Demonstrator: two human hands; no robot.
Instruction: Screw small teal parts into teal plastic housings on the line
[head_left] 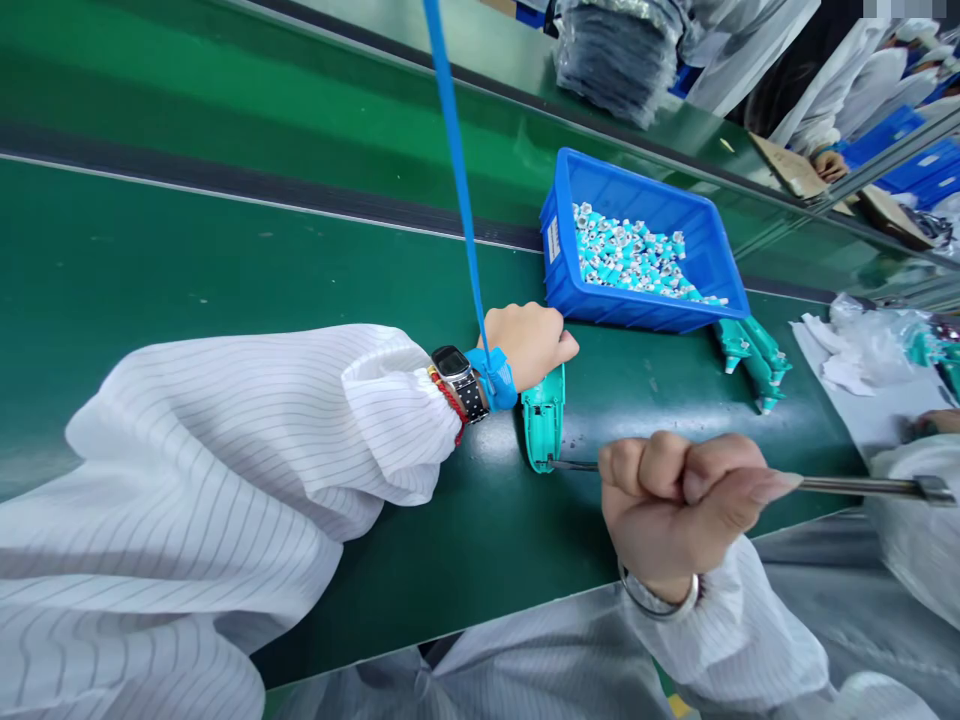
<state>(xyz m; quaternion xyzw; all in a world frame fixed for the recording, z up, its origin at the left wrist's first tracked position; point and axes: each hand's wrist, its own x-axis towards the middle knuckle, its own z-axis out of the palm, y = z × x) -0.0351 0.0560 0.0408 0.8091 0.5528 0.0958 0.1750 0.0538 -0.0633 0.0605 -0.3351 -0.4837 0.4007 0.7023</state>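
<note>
A teal plastic housing [543, 425], long with a rounded end, lies on the green work surface with its hollow inner side up. My left hand [525, 342] is closed over its far end; the fingertips are hidden. On that wrist are a watch and a blue wrist strap [496, 378] with its cord running upward. My right hand [682, 505] is closed around a slim metal rod tool [855, 486] with a thicker end at the right. Its narrow tip reaches the near rounded end of the housing; whether it touches is hard to tell.
A blue bin [645, 310] of small teal and white parts stands beyond my hands. Right of it lie several teal housings [761, 362]. Clear plastic bags [874, 345] lie farther right, near another person's sleeve [919, 500]. A stack of wrapped grey items [619, 60] is at the back.
</note>
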